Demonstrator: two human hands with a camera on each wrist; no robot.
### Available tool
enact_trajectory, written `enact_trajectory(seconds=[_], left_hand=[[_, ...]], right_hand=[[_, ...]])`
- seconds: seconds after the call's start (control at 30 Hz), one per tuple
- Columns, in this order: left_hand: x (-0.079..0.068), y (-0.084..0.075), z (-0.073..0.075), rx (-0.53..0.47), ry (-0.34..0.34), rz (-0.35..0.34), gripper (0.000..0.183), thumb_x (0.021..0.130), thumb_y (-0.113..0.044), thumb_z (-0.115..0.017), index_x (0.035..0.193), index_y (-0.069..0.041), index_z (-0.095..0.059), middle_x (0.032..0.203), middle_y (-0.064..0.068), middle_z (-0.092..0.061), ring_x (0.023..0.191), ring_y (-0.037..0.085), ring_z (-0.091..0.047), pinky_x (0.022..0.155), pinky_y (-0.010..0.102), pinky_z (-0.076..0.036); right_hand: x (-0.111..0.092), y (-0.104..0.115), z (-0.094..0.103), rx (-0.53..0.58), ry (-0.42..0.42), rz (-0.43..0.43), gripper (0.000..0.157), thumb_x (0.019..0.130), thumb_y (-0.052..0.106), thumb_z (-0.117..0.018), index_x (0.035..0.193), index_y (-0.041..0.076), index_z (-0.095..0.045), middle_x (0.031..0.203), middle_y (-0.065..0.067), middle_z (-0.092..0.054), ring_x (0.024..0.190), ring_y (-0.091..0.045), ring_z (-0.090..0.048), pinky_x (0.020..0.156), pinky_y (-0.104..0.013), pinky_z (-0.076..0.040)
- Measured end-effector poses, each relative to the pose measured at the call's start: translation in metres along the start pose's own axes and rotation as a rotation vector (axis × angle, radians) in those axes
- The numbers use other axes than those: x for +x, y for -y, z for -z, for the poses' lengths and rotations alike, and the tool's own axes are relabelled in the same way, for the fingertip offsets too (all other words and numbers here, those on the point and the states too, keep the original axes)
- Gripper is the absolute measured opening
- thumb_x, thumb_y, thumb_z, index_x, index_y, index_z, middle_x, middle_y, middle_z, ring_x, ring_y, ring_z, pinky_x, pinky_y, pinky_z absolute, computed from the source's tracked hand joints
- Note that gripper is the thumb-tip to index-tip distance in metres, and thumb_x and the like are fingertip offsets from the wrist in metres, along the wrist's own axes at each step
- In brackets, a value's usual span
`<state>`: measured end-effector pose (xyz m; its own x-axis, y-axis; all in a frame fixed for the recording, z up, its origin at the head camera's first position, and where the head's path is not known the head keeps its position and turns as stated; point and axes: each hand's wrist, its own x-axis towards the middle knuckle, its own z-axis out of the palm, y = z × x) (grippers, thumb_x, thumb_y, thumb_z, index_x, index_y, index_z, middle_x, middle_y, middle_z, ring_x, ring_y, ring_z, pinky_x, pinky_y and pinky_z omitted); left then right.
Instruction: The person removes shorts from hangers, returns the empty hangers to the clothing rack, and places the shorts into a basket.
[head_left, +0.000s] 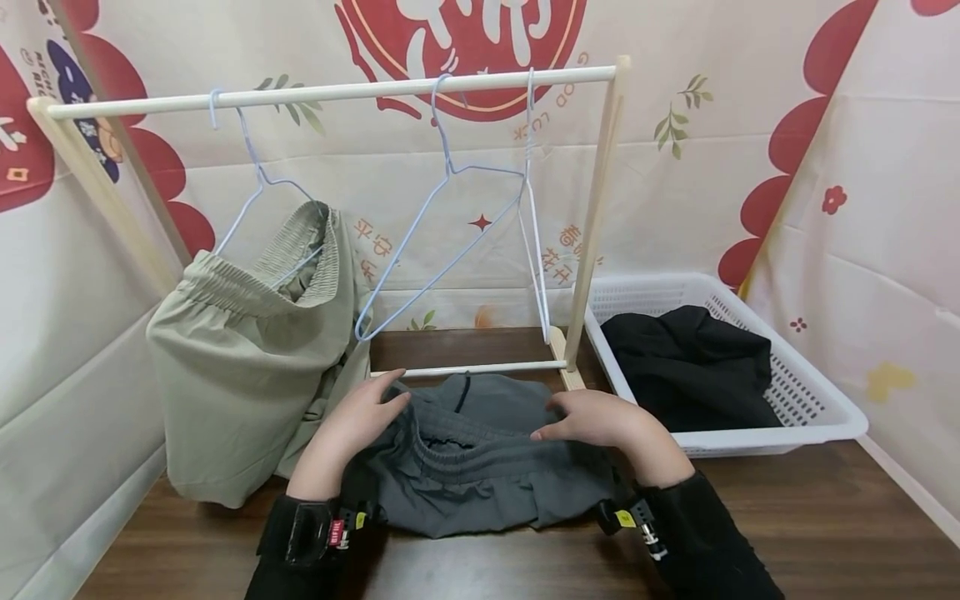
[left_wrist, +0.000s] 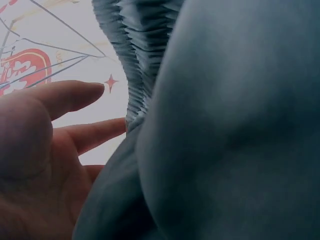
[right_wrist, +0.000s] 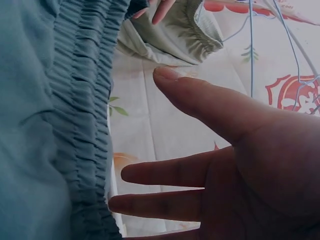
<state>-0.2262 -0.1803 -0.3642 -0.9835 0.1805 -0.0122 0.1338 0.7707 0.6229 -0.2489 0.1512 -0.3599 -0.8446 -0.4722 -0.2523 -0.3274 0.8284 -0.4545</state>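
Dark grey elastic-waist pants (head_left: pixel 480 487) lie bunched on the table, waistband opening toward the rack. My left hand (head_left: pixel 360 421) is at their left side, thumb and fingers apart. In the left wrist view, its fingers (left_wrist: pixel 100 134) reach behind the gathered waistband (left_wrist: pixel 137 60); whether they touch the cloth is unclear. Over the right side of the pants is my right hand (head_left: pixel 600 423). The right wrist view has its fingers (right_wrist: pixel 165 172) extended and spread beside the waistband (right_wrist: pixel 85 115), with nothing pinched between thumb and fingers.
A wooden rack (head_left: pixel 337 89) stands behind the pants. Sage-green elastic-waist pants (head_left: pixel 255 358) hang at its left on a blue hanger (head_left: pixel 251 196). Two bare hangers, one blue (head_left: pixel 408 237) and one pale (head_left: pixel 536 242), hang farther right. At right, a white basket (head_left: pixel 817 417) holds black cloth (head_left: pixel 690 367).
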Motion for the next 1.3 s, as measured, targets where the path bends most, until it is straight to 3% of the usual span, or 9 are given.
enact_trajectory(seconds=[0.23, 0.4, 0.5, 0.67, 0.83, 1.13, 1.2, 1.3], left_hand=[[-0.004, 0.001, 0.001, 0.195, 0.044, 0.075, 0.053, 0.098, -0.028, -0.059, 0.144, -0.006, -0.046, 0.139, 0.021, -0.05, 0.125, 0.04, -0.048, 0.097, 0.055, -0.04], [-0.006, 0.002, 0.005, 0.263, -0.007, 0.126, 0.045, 0.093, -0.033, -0.067, 0.129, -0.008, -0.057, 0.116, 0.016, -0.064, 0.092, 0.031, -0.063, 0.074, 0.046, -0.049], [-0.007, 0.005, 0.009, 0.269, -0.026, 0.158, 0.044, 0.09, -0.037, -0.069, 0.122, -0.009, -0.059, 0.103, 0.012, -0.066, 0.076, 0.024, -0.06, 0.063, 0.041, -0.046], [-0.01, 0.009, 0.016, 0.253, -0.062, 0.193, 0.033, 0.088, -0.038, -0.072, 0.099, -0.01, -0.058, 0.079, 0.005, -0.056, 0.065, 0.021, -0.05, 0.058, 0.036, -0.04], [-0.011, 0.012, 0.02, 0.276, -0.061, 0.173, 0.031, 0.087, -0.036, -0.073, 0.081, -0.013, -0.054, 0.072, 0.003, -0.05, 0.063, 0.02, -0.047, 0.057, 0.033, -0.036], [-0.009, 0.014, 0.019, 0.314, 0.035, 0.094, 0.021, 0.093, -0.032, -0.067, 0.082, -0.015, -0.065, 0.073, 0.0, -0.053, 0.063, 0.017, -0.046, 0.061, 0.033, -0.037], [-0.009, 0.014, 0.02, 0.309, 0.042, 0.115, 0.028, 0.094, -0.033, -0.065, 0.074, -0.014, -0.062, 0.065, 0.001, -0.044, 0.06, 0.017, -0.043, 0.059, 0.033, -0.035], [-0.01, 0.013, 0.022, 0.298, 0.002, 0.146, 0.031, 0.094, -0.033, -0.064, 0.07, -0.014, -0.062, 0.064, 0.0, -0.046, 0.061, 0.017, -0.046, 0.06, 0.034, -0.037]], right_hand=[[0.002, -0.001, -0.003, -0.003, 0.032, -0.003, 0.057, 0.085, 0.046, -0.071, 0.119, 0.0, -0.065, 0.112, -0.011, -0.065, 0.099, -0.026, -0.062, 0.082, -0.044, -0.049], [0.003, -0.004, -0.006, 0.0, 0.03, 0.006, 0.038, 0.085, 0.044, -0.073, 0.095, 0.007, -0.071, 0.083, 0.001, -0.063, 0.071, -0.015, -0.056, 0.066, -0.035, -0.047], [0.003, -0.004, -0.006, 0.001, 0.026, 0.006, 0.034, 0.084, 0.042, -0.073, 0.084, 0.009, -0.07, 0.074, 0.001, -0.06, 0.064, -0.014, -0.052, 0.06, -0.033, -0.044], [0.003, -0.003, -0.005, -0.007, 0.012, 0.013, 0.028, 0.083, 0.035, -0.077, 0.074, 0.011, -0.065, 0.067, 0.002, -0.054, 0.058, -0.013, -0.047, 0.055, -0.031, -0.04], [0.003, -0.004, -0.005, -0.031, 0.011, 0.036, 0.027, 0.083, 0.033, -0.078, 0.07, 0.013, -0.064, 0.066, 0.004, -0.055, 0.057, -0.012, -0.046, 0.055, -0.03, -0.04], [0.002, -0.007, -0.002, -0.001, 0.012, 0.166, 0.028, 0.078, 0.02, -0.081, 0.06, 0.014, -0.06, 0.057, 0.008, -0.05, 0.05, -0.008, -0.04, 0.051, -0.026, -0.035], [0.0, -0.009, 0.001, 0.026, -0.001, 0.205, 0.028, 0.079, 0.014, -0.08, 0.06, 0.014, -0.059, 0.056, 0.009, -0.049, 0.05, -0.007, -0.039, 0.051, -0.025, -0.035], [-0.005, -0.011, 0.008, 0.08, -0.034, 0.223, 0.027, 0.082, 0.009, -0.077, 0.062, 0.012, -0.059, 0.059, 0.007, -0.05, 0.051, -0.009, -0.04, 0.051, -0.026, -0.036]])
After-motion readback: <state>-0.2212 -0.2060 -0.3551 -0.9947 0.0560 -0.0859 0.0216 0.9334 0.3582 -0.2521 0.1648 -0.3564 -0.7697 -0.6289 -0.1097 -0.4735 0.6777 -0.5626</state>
